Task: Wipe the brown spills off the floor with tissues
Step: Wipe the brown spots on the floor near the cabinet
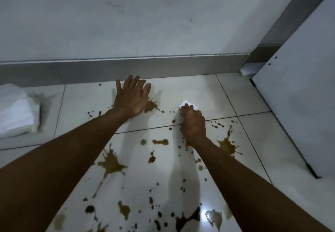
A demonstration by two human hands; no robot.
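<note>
Right of frame centre, the right hand (193, 123) rests knuckles-up on the white tiled floor (235, 94), its grip curled down and pressed together on a folded white tissue (187, 104). Only the far edge of the tissue shows beyond the fingertips; the rest is covered by the hand. The tissue lies flat against the tile, just above a grout line, with small brown droplets immediately to its left. At upper centre, the left hand (133, 96) is laid palm-down on the floor, fingers spread wide and straight, holding nothing; its fingertips reach almost to the grey skirting (72, 70) at the foot of the wall. A brown splash (151, 106) touches the right edge of this hand. Further brown spills (110, 165) are scattered across the lower half of the frame, including a large splat (227, 144) just right of the right wrist and dense dark spots along the bottom edge. At the left edge, a white pack of tissues (17, 110) sits on the floor, well apart from both hands. A white panel (297, 86) fills the right side.
</note>
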